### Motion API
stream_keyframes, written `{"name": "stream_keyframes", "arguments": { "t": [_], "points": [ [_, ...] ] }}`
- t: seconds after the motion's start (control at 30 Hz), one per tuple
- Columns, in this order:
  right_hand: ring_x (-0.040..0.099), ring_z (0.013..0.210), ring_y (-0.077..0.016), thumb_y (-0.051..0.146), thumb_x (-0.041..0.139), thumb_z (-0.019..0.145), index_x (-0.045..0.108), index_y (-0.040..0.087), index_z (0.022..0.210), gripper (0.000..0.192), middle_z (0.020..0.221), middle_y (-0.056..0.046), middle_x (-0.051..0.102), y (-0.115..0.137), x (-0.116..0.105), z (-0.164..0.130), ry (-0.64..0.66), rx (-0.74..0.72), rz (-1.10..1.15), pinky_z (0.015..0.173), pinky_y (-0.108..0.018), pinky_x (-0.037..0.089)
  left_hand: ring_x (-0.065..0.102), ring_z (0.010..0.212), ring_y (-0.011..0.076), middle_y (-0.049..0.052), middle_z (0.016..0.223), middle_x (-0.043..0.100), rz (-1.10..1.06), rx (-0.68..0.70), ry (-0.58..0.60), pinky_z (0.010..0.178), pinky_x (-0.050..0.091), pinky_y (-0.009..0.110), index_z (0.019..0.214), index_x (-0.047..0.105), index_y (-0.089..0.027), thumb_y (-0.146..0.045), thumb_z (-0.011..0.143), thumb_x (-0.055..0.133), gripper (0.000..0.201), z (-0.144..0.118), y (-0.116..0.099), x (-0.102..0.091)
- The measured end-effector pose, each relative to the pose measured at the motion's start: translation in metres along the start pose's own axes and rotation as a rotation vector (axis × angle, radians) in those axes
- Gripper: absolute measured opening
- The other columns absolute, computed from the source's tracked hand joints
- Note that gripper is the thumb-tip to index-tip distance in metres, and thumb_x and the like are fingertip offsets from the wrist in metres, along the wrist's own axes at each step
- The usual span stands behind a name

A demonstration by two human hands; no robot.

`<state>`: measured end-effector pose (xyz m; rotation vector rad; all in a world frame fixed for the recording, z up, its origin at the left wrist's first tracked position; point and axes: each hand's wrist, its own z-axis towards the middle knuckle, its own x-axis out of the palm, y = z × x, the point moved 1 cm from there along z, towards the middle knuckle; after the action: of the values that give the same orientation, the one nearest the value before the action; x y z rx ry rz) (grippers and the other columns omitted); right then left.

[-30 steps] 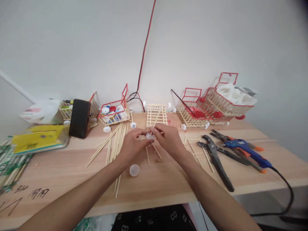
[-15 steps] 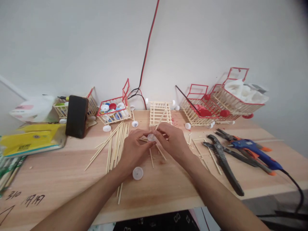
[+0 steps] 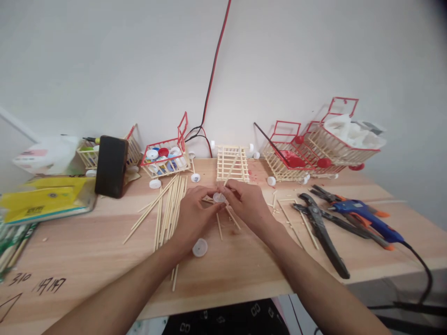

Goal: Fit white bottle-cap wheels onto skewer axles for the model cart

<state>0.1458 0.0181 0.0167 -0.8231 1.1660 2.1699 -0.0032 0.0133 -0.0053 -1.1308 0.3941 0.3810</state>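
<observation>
Nearest, a loose white cap [image 3: 199, 247] lies flat on the wooden surface [image 3: 244, 274], just beside the left wrist. Above it both hands meet over the middle of the surface. The left hand [image 3: 194, 215] pinches a small white bottle cap [image 3: 219, 197] at its rim, fingers closed on it. The right hand [image 3: 247, 204] is closed on a thin bamboo skewer [image 3: 233, 166], thumb and forefinger near its lower end, right at the cap.

Handling, judged: cap is light, rigid, smooth plastic, likely to slip; best taken by the rim edge. Skewer is light, stiff along its length, would snap under bending; hold close to the working end.

Orientation: skewer's long axis runs from the cap up and away from the person, tilted slightly right, free end over the slatted stick panel [image 3: 232, 164]. Which way the cap faces is mostly hidden by fingers.

Left of the hands, a fan of loose skewers [image 3: 171, 204]. Right, black pliers [image 3: 323, 232] and a blue glue gun [image 3: 363, 215]. Farthest, stick carts [image 3: 307, 153] along the wall.
</observation>
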Motion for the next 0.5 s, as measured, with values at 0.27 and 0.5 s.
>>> {"name": "stream_keyframes", "arguments": {
  "t": [0.27, 0.5],
  "points": [
    [0.041, 0.053, -0.0093, 0.028, 0.048, 0.090, 0.046, 0.018, 0.061, 0.031, 0.056, 0.004, 0.049, -0.0032, 0.0031, 0.0007, -0.011, -0.017, 0.000, 0.053, -0.022, 0.027, 0.060, 0.089, 0.0196, 0.002, 0.096, 0.069, 0.024, -0.041, 0.038, 0.082, 0.046, 0.035, 0.097, 0.067, -0.022, -0.024, 0.072, 0.070, 0.025, -0.0003, -0.0005, -0.0023],
    [0.042, 0.054, -0.0095, 0.029, 0.047, 0.091, 0.048, 0.018, 0.061, 0.031, 0.058, 0.003, 0.052, -0.0019, 0.0030, 0.0003, 0.002, -0.019, -0.018, 0.054, -0.022, 0.028, 0.060, 0.083, 0.0163, 0.001, 0.093, 0.067, 0.026, -0.030, 0.046, 0.075, 0.048, 0.030, 0.094, 0.065, -0.021, -0.023, 0.075, 0.066, 0.019, -0.0021, -0.0043, -0.0027]
  ]
}}
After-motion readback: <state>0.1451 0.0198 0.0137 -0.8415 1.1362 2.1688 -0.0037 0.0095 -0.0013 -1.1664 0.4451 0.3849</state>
